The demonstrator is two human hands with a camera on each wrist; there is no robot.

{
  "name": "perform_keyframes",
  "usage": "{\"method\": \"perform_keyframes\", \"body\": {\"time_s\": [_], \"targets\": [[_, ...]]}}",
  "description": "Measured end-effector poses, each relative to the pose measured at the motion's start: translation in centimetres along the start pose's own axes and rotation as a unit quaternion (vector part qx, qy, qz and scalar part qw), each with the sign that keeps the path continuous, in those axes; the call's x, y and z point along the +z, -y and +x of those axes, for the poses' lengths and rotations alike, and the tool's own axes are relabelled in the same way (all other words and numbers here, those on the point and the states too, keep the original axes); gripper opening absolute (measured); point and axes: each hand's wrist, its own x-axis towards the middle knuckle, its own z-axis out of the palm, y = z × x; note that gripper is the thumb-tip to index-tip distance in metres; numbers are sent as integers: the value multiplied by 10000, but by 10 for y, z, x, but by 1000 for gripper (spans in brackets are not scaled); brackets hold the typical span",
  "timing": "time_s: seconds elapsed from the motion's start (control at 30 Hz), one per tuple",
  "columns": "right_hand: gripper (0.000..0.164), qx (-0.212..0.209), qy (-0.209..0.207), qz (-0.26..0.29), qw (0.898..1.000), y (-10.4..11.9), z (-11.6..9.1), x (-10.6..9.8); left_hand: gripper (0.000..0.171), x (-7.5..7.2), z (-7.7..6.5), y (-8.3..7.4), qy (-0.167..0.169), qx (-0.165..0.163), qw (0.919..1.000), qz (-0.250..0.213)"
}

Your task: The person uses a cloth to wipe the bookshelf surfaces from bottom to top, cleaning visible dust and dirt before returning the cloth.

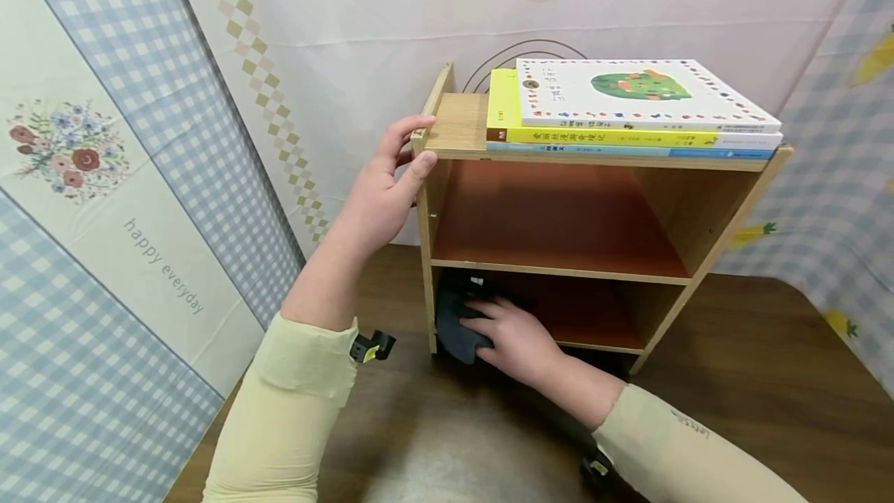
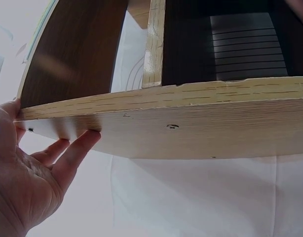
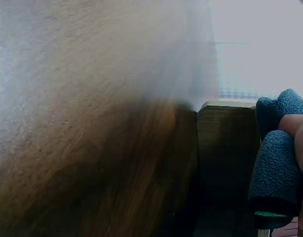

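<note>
Head view: a wood-grain shelf unit [image 1: 559,272] stands on a brown floor [image 1: 391,433], and the left hand [image 1: 373,196] grips its upper left corner, thumb on the front edge, the other fingers over the top and the outer face of the side panel. Left wrist view shows 2 fingertips against that outer face. At the shelf unit's lower left, in the front of the bottom compartment, the right hand [image 1: 517,338] holds a dark blue fleecy cloth [image 1: 454,328], fingers bent over it; right wrist view shows the cloth bunched on 2 sides of a finger. On top of the shelf unit, right of the left hand, lie 3 stacked books: white picture book [image 1: 628,111] uppermost, yellow book [image 1: 503,103] between, blue book [image 1: 580,150] lowest.
</note>
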Motion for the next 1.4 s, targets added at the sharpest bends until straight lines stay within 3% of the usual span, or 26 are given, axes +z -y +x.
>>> {"method": "perform_keyframes", "body": {"time_s": [0.33, 0.7, 1.4], "targets": [[49, -30, -499, -122, 9987, -4, -10, -12, 45, -1, 0, -1, -24, 11, 10000, 52], [48, -377, -804, -151, 9959, -5, -27, -31, 44, 0, 0, -1, -26, 51, 10000, 50], [58, -1520, -1651, -247, 9742, 5, -71, -60, 44, 1, -2, -1, -47, 46, 10000, 6]]}}
